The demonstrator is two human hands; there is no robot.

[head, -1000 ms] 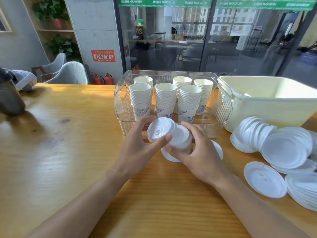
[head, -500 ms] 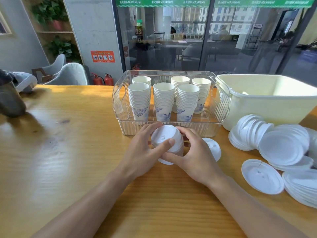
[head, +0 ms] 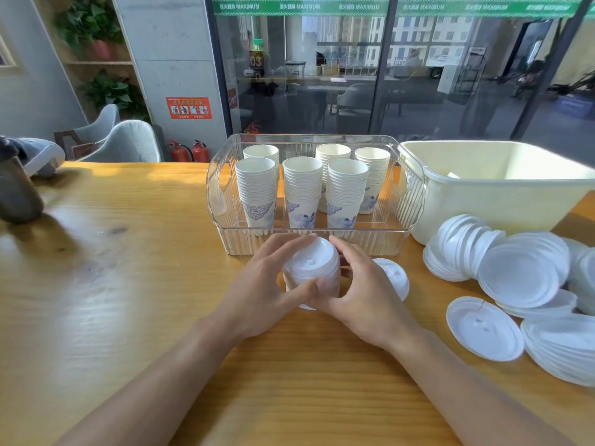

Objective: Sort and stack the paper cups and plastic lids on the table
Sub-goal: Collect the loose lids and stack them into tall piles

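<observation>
Left hand (head: 264, 284) and right hand (head: 363, 291) are both wrapped around a little stack of lids (head: 312, 272) sitting on the tabletop (head: 128, 284), right in front of the clear bin (head: 222, 201) with 6 cup stacks (head: 302, 191). Looks like another lid (head: 394, 276) lies behind the right hand. Loose lids (head: 521, 275) piled far right.

- Table (head: 128, 284): glossy varnished wood
- Ribbed bin (head: 415, 201), twelve o'clock: clear shiny plastic
- Cup stacks (head: 302, 188): matt printed paper
- Lids (head: 518, 275), three o'clock: smooth white plastic
- Cream tub (head: 502, 201): matt plastic
</observation>
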